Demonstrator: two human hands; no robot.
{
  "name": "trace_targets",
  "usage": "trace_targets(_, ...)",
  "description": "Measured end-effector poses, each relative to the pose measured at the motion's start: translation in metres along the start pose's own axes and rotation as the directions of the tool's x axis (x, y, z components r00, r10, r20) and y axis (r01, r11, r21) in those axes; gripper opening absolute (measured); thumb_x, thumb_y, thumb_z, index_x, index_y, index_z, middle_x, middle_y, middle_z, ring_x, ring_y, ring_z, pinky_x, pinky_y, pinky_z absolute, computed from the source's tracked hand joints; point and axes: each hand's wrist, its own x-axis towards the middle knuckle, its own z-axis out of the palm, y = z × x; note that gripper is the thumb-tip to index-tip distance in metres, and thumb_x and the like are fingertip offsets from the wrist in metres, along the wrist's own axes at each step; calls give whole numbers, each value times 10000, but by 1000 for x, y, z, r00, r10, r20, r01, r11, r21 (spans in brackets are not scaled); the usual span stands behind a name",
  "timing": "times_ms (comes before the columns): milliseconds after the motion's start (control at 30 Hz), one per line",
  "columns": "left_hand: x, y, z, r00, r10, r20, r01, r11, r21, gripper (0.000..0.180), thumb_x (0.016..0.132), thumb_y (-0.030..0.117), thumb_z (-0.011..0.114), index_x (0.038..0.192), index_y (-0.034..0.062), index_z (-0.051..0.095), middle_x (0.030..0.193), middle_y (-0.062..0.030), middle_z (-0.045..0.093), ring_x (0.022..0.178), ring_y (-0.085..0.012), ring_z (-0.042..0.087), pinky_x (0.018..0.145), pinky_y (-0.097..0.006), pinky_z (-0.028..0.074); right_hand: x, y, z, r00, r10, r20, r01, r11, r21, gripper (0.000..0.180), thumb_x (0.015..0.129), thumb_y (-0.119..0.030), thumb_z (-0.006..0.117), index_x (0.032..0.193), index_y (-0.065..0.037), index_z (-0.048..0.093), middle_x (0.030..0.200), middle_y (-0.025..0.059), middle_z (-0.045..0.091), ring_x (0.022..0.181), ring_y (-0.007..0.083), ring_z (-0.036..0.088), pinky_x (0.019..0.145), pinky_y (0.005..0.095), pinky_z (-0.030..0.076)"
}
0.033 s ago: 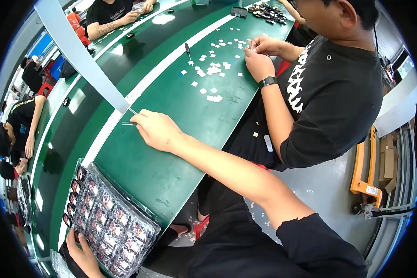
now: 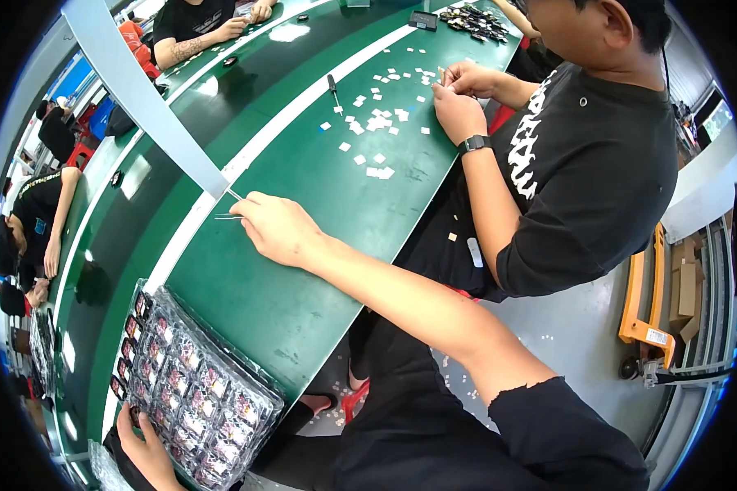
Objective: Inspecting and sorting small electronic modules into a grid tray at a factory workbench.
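At the near left, a clear plastic tray (image 2: 190, 389) holds rows of small dark pieces with printed, colourful faces. My left hand (image 2: 146, 448) is at its lower left edge, thumb and forefinger closed around a small black piece (image 2: 135, 416); part of that piece is hidden by the fingers. My right hand (image 2: 277, 231) rests over the green table farther ahead, closed on a pair of metal tweezers (image 2: 231, 217). The two thin prongs of the tweezers stick out to the left, spread apart, beside the foot of a grey post.
The grey post (image 2: 147, 102) rises from the white strip along the green table (image 2: 262, 303). Small white squares (image 2: 377, 123) and a screwdriver (image 2: 333, 92) lie farther off. A co-worker (image 2: 581, 180) sits at my right, both hands together. A black heap (image 2: 473, 24) lies beyond.
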Motion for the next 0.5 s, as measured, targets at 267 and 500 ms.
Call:
trace_targets(267,1,-4,-3,994,107,-4,-107,994,7,315,1049,147,601,1273,-70,645,1249,-222,679,1168,-373,641,996,-441,483,2,0,2,1000,7,9,-7,1000,3,189,983,-95,585,1147,-65,674,1038,125,658,950,348,679,846,454,561)
trace_targets(500,4,-20,8,996,58,-61,-54,996,73,346,1054,205,615,1242,-81,665,1195,-224,697,1119,-377,655,975,-446,491,2,-5,3,1000,-26,-12,26,1000,0,192,983,-90,584,1150,-61,675,1033,124,661,949,347,679,847,455,559)
